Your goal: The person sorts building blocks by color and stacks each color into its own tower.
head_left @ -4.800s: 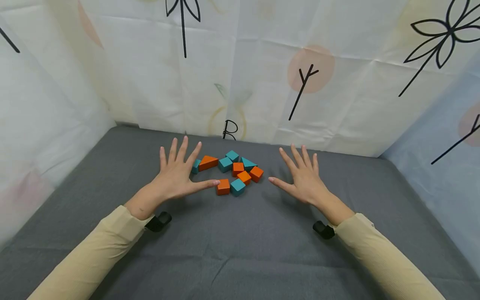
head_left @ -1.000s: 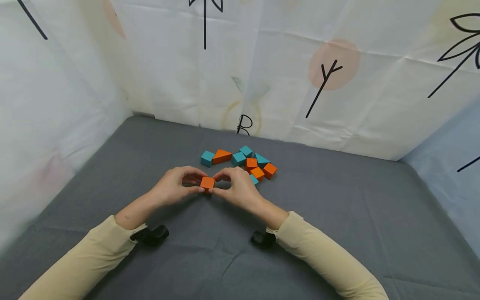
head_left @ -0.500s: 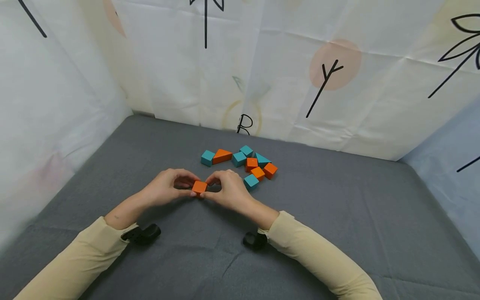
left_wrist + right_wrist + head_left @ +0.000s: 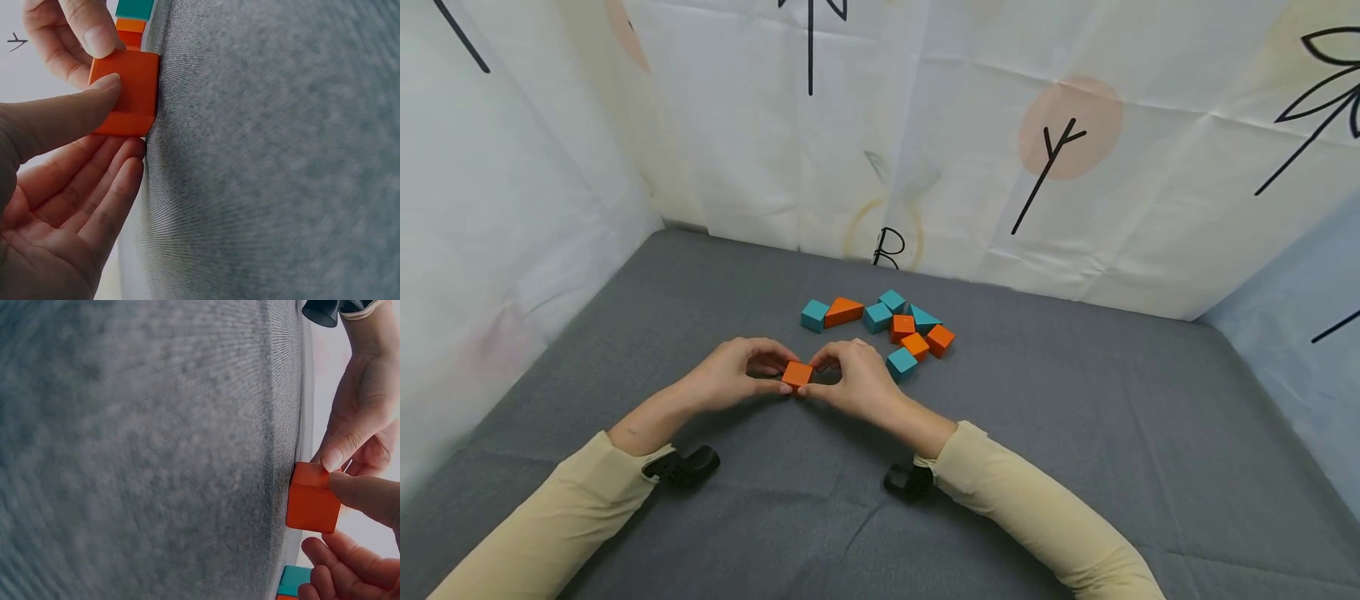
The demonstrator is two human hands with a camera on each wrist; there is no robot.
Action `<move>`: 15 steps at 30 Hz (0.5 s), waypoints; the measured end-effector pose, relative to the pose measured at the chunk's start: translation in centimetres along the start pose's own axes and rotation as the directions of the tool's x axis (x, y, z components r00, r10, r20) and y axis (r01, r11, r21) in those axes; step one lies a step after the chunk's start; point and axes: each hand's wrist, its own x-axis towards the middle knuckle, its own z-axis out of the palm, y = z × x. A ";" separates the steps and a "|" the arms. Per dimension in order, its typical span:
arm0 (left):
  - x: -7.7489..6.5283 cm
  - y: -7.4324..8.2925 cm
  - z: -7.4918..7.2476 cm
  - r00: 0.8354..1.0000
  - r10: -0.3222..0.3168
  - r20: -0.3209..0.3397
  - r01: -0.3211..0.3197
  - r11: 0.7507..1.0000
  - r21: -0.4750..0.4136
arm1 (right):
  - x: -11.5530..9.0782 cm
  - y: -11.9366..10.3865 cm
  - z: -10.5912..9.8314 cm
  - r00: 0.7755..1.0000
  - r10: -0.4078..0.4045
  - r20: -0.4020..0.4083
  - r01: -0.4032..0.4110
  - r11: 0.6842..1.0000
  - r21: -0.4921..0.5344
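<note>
While both hands share one block, L hand pinches the L side of the orange cube, thumb on the near face, gap only as wide as the block. Cube's at the cloth btwn the hands, in front of the other blocks. R hand pinches the R side, thumb tip near the other thumb's.

Behind, L to R: teal cube just beside orange wedge, two more teal cubes, front teal cube near R hand, three orange cubes clustered w/ a teal wedge.

Surface = dk grey cloth, creased. White sheets on L & at back, bluish on R. Back print incl. pale orange circle w/ black twig; low-centre mark resembles B or R, can't tell which.
</note>
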 end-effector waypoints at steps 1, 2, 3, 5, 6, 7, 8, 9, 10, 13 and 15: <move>0.0 0.0 0.0 1.000 -0.004 0.001 0.004 1.000 0.001 | 0.0 0.0 0.0 1.000 -0.002 0.002 0.002 1.000 -0.003; 0.0 0.0 0.0 1.000 -0.008 0.003 0.008 1.000 0.001 | 0.0 0.1 -0.1 1.000 -0.005 0.004 0.005 1.000 -0.001; 0.1 0.0 0.0 1.000 -0.011 0.004 0.011 1.000 0.002 | 0.0 0.1 -0.1 1.000 -0.004 0.005 0.003 1.000 0.003; 0.1 0.1 0.0 1.000 -0.016 0.006 0.016 1.000 0.006 | -0.1 0.4 -0.2 1.000 -0.012 0.002 0.012 1.000 0.024; 0.1 0.1 0.0 1.000 -0.017 0.006 0.017 1.000 0.005 | -0.1 0.5 -0.3 1.000 -0.016 0.000 0.016 0.999 0.047; 0.1 0.0 0.0 1.000 -0.018 0.005 0.018 1.000 0.004 | -0.1 0.7 -0.4 1.000 -0.017 -0.006 0.017 0.998 0.068; 0.1 0.0 0.0 1.000 -0.019 0.004 0.019 1.000 0.004 | -0.1 0.9 -0.6 1.000 -0.016 -0.012 0.017 0.996 0.090; 0.1 0.0 0.0 1.000 -0.020 0.003 0.020 1.000 0.005 | -0.1 1.1 -0.7 1.000 -0.013 -0.020 0.015 0.994 0.109; 0.0 0.0 0.1 1.000 -0.021 0.002 0.021 1.000 0.005 | -0.1 1.3 -0.8 0.999 -0.015 -0.029 0.019 0.992 0.126; 0.0 0.0 0.1 1.000 -0.023 -0.004 0.023 1.000 0.012 | -0.3 1.7 -1.4 0.998 0.000 -0.056 0.009 0.989 0.151; 0.0 0.0 0.1 1.000 -0.024 -0.007 0.024 1.000 0.017 | -0.4 1.9 -1.7 0.997 0.002 -0.076 0.009 0.990 0.143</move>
